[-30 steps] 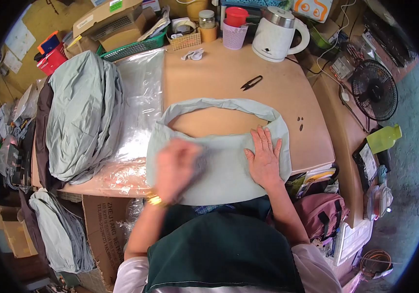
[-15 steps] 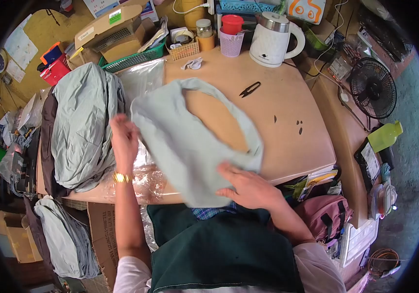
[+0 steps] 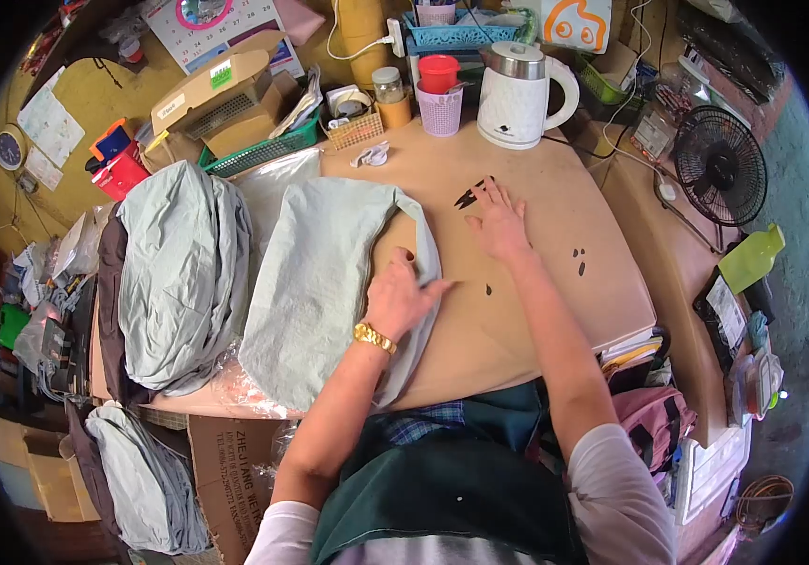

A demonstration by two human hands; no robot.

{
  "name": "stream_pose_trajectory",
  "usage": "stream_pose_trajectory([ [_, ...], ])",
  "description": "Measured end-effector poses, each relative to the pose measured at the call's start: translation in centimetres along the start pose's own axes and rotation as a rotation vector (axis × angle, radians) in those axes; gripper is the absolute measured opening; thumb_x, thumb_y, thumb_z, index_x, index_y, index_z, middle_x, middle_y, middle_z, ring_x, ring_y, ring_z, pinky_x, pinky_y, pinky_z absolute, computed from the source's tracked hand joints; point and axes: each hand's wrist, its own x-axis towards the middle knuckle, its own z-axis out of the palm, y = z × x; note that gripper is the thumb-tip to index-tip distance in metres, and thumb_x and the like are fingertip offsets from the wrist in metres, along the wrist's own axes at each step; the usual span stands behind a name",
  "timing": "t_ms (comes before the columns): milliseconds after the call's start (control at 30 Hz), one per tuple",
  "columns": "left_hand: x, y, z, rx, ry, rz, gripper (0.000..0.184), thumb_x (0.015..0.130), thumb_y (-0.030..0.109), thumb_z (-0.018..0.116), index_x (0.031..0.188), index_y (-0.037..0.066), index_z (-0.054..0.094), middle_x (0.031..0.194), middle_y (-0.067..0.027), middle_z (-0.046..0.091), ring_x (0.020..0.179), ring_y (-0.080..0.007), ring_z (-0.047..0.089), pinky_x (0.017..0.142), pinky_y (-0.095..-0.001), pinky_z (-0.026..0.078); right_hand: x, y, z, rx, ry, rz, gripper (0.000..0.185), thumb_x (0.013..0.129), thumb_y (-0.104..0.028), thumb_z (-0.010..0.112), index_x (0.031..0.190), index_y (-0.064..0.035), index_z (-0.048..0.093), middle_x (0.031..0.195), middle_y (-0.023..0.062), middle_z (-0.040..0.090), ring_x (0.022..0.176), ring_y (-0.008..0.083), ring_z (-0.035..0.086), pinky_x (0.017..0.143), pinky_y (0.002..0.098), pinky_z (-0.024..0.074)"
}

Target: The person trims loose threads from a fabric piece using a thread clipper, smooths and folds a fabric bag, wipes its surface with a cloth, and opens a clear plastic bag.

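A pale grey-green fabric piece point(image 3: 306, 282) lies on the tan table, with a band-like edge curving round an opening on its right. Over that opening rests my left hand point(image 3: 399, 299), a gold watch on the wrist; its thumb sticks out to the right and its fingers are apart, gripping nothing I can see. Farther up the table, my right hand point(image 3: 499, 224) lies with fingers stretched over a pair of black thread snips point(image 3: 467, 199), partly covering them. The fingers touch or nearly touch the snips without closing round them.
A heap of similar grey-green fabric point(image 3: 178, 282) sits at the left. A white electric kettle point(image 3: 510, 104), a lilac plastic cup point(image 3: 439, 111) and a green basket point(image 3: 268, 151) line the back. A black fan point(image 3: 720, 165) stands at right. Dark marks point(image 3: 581, 264) spot the tabletop point(image 3: 555, 311).
The fabric, raised and blurred before, now lies flat farther left. My left hand has moved right onto it. My right hand has left the fabric and reached up to the snips.
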Motion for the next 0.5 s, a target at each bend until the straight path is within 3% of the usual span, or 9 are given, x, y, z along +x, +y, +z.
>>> stream_pose_trajectory([
  [67,1.3,-1.8,-0.5,-0.073,-0.153,-0.103,0.053,0.08,0.049,0.073,0.09,-0.001,0.058,0.077,-0.0202,0.067,0.073,-0.044,0.063,0.068,-0.0486,0.05,-1.8,-1.5,-1.6,0.357,-0.007,0.08,0.048,0.095,-0.04,0.052,0.129,-0.0069,0.054,0.136,0.0173,0.053,0.121,0.0368,0.054,0.097,0.0498,0.0454],
  [100,1.5,-2.1,-1.7,-0.165,-0.232,-0.14,0.042,0.085,0.038,0.072,0.081,-0.003,0.061,0.067,-0.0166,0.065,0.062,-0.0333,0.063,0.061,-0.0423,0.05,-2.7,-2.0,-2.0,0.502,-0.174,0.131,0.046,0.094,-0.041,0.054,0.121,-0.0041,0.057,0.121,0.0168,0.061,0.104,0.0345,0.061,0.085,0.045,0.0501],
  [133,1.4,-1.8,-2.7,-0.157,-0.233,-0.14,0.042,0.085,0.038,0.072,0.081,-0.003,0.061,0.067,-0.0166,0.065,0.062,-0.0333,0.063,0.061,-0.0423,0.05,-3.8,-2.6,-2.5,0.647,-0.345,0.181,0.046,0.094,-0.042,0.056,0.113,-0.0012,0.06,0.106,0.0163,0.068,0.088,0.0322,0.068,0.072,0.0401,0.0547],
  [200,0.3,-0.9,-4.7,-0.679,-0.19,-0.28,0.03,0.09,0.024,0.069,0.083,-0.003,0.059,0.067,-0.0054,0.059,0.061,-0.0092,0.05,0.055,-0.0272,0.044,-7.2,-5.6,-4.3,1.188,-0.568,0.397,0.043,0.093,-0.043,0.06,0.093,-0.0003,0.065,0.082,0.0119,0.069,0.067,0.0235,0.066,0.059,0.0348,0.0533],
  [233,-0.1,-0.5,-5.3,-0.783,-0.185,-0.295,0.024,0.093,0.019,0.066,0.085,-0.003,0.061,0.069,-0.0021,0.06,0.064,-0.0047,0.049,0.055,-0.0252,0.043,-8.3,-7.1,-4.3,1.197,-0.576,0.396,0.043,0.093,-0.043,0.06,0.093,-0.0003,0.065,0.082,0.0119,0.069,0.067,0.0235,0.066,0.059,0.0348,0.0533],
  [300,-0.6,0.1,-6.3,-0.608,-0.174,-0.253,0.025,0.092,0.021,0.066,0.086,-0.003,0.061,0.069,-0.0023,0.059,0.064,-0.0051,0.048,0.056,-0.0253,0.044,-9.9,-9.5,-4.0,1.812,-0.489,0.573,0.035,0.092,-0.036,0.066,0.079,-0.0035,0.065,0.073,0.005,0.066,0.06,0.013,0.061,0.055,0.0282,0.0501],
  [367,-1.3,0.0,-6.2,-0.438,-0.162,-0.213,0.026,0.092,0.022,0.067,0.087,-0.003,0.061,0.068,-0.0025,0.059,0.064,-0.0054,0.048,0.057,-0.0254,0.044,-9.5,-9.6,-1.0,1.841,-0.38,0.495,0.03,0.091,-0.032,0.067,0.077,-0.0049,0.065,0.072,0.0033,0.065,0.058,0.0117,0.059,0.055,0.0271,0.0497],
  [433,-2.1,-0.6,-5.7,-0.375,-0.06,-0.216,0.029,0.09,0.024,0.068,0.083,-0.003,0.062,0.062,-0.0136,0.058,0.056,-0.013,0.051,0.055,-0.0331,0.045,-9.1,-10.0,-0.4,1.838,-0.251,0.422,0.022,0.089,-0.021,0.07,0.076,-0.0055,0.064,0.072,0.001,0.064,0.055,0.0094,0.056,0.055,0.0247,0.0487],
  [500,-3.3,-0.9,-6.5,-0.321,-0.118,-0.178,0.031,0.09,0.024,0.068,0.079,-0.004,0.059,0.06,-0.0144,0.055,0.055,-0.014,0.048,0.054,-0.0335,0.044,-8.7,-10.5,0.0,1.826,-0.18,0.428,0.023,0.09,-0.022,0.07,0.076,-0.0057,0.064,0.071,0.0006,0.064,0.056,0.0089,0.056,0.055,0.0245,0.0484],
])
